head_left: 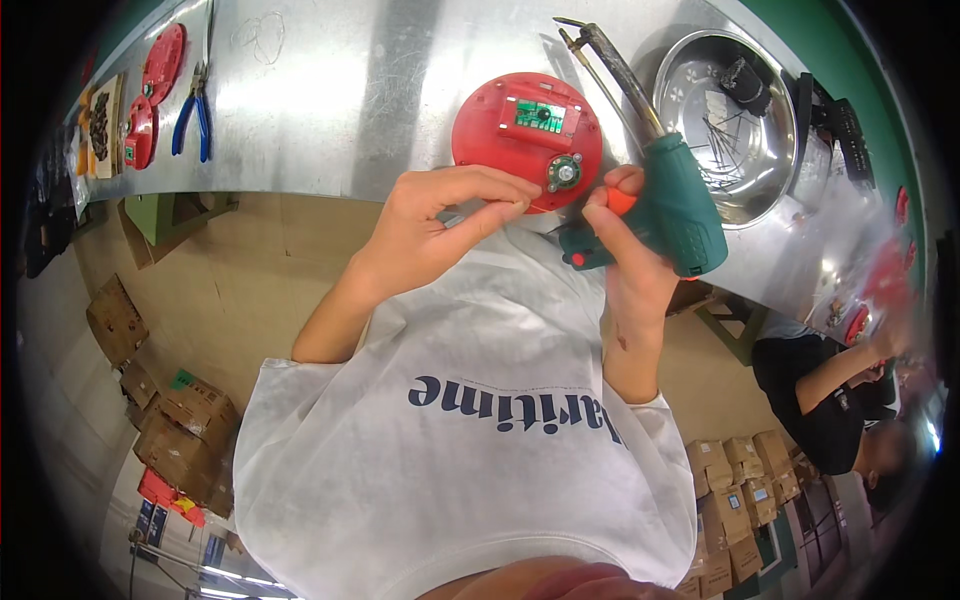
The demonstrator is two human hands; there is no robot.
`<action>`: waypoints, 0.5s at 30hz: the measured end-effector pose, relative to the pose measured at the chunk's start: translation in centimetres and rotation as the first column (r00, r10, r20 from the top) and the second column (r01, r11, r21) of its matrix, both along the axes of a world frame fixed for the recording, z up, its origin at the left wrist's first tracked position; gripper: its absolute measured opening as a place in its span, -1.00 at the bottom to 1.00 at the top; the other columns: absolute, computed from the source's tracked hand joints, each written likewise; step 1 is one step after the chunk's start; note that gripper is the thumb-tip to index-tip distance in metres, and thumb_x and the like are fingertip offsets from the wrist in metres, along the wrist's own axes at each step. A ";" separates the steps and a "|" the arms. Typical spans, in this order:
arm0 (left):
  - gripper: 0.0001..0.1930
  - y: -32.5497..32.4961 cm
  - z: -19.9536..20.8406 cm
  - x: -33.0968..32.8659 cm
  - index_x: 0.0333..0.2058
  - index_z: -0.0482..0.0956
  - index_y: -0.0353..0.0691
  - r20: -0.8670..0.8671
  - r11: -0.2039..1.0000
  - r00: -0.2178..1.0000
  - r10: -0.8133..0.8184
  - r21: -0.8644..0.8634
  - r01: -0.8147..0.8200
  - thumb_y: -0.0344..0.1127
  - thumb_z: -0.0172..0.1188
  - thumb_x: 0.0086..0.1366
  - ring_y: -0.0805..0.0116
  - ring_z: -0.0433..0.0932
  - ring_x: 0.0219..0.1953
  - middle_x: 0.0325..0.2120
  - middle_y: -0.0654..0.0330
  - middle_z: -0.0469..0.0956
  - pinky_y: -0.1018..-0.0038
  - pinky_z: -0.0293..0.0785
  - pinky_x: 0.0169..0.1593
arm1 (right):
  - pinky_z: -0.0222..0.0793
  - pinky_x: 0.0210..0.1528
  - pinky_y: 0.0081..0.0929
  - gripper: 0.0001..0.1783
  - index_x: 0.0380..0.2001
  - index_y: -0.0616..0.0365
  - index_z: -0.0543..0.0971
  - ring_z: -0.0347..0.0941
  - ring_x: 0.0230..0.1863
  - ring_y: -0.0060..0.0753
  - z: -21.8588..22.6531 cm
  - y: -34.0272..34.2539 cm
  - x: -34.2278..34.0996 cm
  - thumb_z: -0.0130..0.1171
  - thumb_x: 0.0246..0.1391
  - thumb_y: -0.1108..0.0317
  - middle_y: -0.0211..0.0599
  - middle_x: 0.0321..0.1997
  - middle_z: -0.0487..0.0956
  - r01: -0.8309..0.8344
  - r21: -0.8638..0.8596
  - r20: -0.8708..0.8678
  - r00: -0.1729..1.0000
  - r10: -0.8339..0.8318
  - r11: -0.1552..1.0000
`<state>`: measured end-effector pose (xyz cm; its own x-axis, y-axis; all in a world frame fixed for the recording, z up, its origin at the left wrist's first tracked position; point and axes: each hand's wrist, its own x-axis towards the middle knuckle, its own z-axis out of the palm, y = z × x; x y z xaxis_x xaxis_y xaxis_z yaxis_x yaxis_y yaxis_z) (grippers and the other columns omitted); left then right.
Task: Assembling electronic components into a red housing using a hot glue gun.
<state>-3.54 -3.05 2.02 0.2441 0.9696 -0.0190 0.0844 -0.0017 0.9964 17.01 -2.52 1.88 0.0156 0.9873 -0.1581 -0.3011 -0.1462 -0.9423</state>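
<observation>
My right hand [640,270] is wrapped round the handle of a green soldering gun [690,200], with thumb and finger at its orange trigger. Its long dark metal tip points away from me, up and to the left. My left hand [440,220] is closed in a pinch at the near edge of a round red plastic housing [480,125]. What the pinch holds, if anything, is too small to make out. On the housing sit a green circuit board [540,115] and a small round metal part [565,173]. The housing lies on the metal table.
A steel bowl [668,75] holding thin wire pieces and a dark roll stands right of the gun. Blue-handled pliers [192,120] and more red housings [163,62] lie at the far left. Another person [830,390] works at the right. Cardboard boxes [185,450] stand on the floor.
</observation>
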 end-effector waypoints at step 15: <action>-0.88 0.7 -0.5 1.3 -0.35 0.62 -0.29 -0.288 0.925 0.957 0.029 0.370 0.083 -0.46 0.27 0.08 0.31 0.52 -0.45 -0.51 0.19 0.59 0.42 0.33 -0.26 | 0.39 -0.06 -0.50 -0.58 -0.17 0.24 0.45 0.46 -0.19 -0.45 0.4 0.5 -1.5 0.21 -0.16 0.75 -0.21 -0.15 0.47 -0.068 -0.127 -0.020 0.998 0.066 0.990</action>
<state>-2.21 -2.37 1.53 0.3092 0.9113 0.2717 0.3569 -0.3761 0.8551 15.55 -2.02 2.32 -0.0532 0.9578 -0.2824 -0.3008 -0.2851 -0.9101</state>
